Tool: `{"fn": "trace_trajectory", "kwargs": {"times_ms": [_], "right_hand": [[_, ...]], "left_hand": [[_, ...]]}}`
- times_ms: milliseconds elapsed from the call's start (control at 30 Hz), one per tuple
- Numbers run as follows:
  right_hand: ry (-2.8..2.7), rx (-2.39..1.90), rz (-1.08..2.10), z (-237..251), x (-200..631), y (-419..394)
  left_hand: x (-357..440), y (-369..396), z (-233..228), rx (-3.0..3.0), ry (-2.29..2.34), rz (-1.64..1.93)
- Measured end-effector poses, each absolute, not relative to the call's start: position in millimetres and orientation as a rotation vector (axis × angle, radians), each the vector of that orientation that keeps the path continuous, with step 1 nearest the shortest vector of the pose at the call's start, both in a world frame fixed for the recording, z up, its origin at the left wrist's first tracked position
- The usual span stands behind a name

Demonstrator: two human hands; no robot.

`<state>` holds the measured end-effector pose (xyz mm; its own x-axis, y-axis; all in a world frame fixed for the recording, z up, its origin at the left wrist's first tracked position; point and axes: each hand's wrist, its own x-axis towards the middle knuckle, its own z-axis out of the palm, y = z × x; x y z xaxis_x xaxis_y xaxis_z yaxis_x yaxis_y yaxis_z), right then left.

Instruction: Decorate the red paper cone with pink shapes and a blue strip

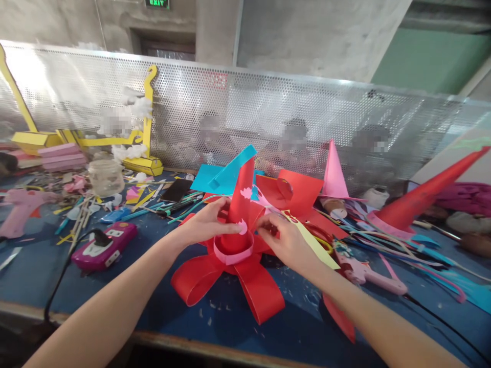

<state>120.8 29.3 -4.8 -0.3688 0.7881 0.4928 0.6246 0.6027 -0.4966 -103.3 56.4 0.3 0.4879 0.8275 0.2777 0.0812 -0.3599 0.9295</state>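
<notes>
While a perforated metal screen (pixel 253 107) stands behind, the blue counter (pixel 161 312) carries a red paper cone (pixel 241 203), roughly upright near its middle, with looped red strips (pixel 264 296) about its base. The left hand (pixel 205 222) grips the cone, fingers closed at its left side. Just right of the cone, the right hand (pixel 284 237) has bent fingers; whether they pinch anything, I cannot tell. A pink band (pixel 235 258) rings the base; a small pink cutout (pixel 243 227) meets the left thumb.
</notes>
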Motion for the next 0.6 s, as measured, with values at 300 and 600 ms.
{"fn": "trace_trajectory", "kwargs": {"times_ms": [300, 600], "right_hand": [[-2.622, -0.854, 0.004, -17, 127, 26], [-2.628, -0.904, 0.045, -26, 127, 28]], "left_hand": [[-101, 55, 1, 1.834, 0.837, 1.013], [-101, 51, -2, 1.858, 0.794, 1.005]]}}
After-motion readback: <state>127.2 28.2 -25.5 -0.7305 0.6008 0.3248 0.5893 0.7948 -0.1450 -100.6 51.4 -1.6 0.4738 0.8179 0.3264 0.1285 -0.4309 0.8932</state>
